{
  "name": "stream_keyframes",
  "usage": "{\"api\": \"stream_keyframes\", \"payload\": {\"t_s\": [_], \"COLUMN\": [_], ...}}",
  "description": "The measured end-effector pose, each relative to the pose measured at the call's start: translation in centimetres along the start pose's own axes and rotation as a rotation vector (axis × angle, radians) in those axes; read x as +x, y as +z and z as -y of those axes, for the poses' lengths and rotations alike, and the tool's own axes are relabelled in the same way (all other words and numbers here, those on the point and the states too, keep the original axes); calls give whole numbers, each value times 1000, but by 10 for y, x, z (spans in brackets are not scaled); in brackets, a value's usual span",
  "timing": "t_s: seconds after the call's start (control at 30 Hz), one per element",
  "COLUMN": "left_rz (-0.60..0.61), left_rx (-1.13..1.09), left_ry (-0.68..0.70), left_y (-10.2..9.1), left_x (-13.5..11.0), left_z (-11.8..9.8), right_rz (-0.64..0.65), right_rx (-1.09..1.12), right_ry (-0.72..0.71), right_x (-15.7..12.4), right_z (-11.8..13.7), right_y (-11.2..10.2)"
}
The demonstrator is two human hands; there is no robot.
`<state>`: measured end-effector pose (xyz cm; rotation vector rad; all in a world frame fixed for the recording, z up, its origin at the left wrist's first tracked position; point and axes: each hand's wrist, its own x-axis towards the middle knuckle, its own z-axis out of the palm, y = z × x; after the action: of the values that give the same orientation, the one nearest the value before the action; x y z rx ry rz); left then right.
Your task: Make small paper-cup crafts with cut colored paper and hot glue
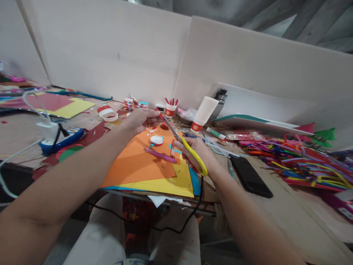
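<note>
R hand (197,151) is gripping the yellow-handled scissors (182,141), fingers thru the loops, blade tips reaching the L hand (140,119). L fingers are pinching a red scrap (157,117) above the orange sheet (138,158). Scrap is mostly hiding behind fingers, shape unclear. Can't tell if blades are parting.

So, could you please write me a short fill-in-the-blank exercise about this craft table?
The right hand holds scissors with ____ handles.
The left hand pinches a ____ scrap at the blades.
The topmost paper sheet under both hands is ____.
The black phone lies to the right hand's ____.
Missing words: yellow; red; orange; right.
</note>
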<state>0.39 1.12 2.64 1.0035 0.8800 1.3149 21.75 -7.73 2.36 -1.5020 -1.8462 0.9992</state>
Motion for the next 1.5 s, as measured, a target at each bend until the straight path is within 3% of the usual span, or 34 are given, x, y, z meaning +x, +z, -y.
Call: {"api": "stream_keyframes", "payload": {"t_s": [0.7, 0.97, 1.13, 1.5], "left_rz": [14, 43, 38, 21], "left_rx": [-39, -58, -43, -23], "left_ry": [4, 23, 34, 30], "left_y": [-2, -4, -4, -2], "left_x": [2, 3, 4, 2], "left_z": [0, 0, 0, 1], "right_rz": [-11, -78, -49, -7], "right_rx": [-17, -192, -199, -120], "right_ry": [-14, -153, -221, -107], "right_x": [-1, 2, 1, 3], "right_z": [4, 1, 0, -4], "right_y": [3, 2, 0, 2]}}
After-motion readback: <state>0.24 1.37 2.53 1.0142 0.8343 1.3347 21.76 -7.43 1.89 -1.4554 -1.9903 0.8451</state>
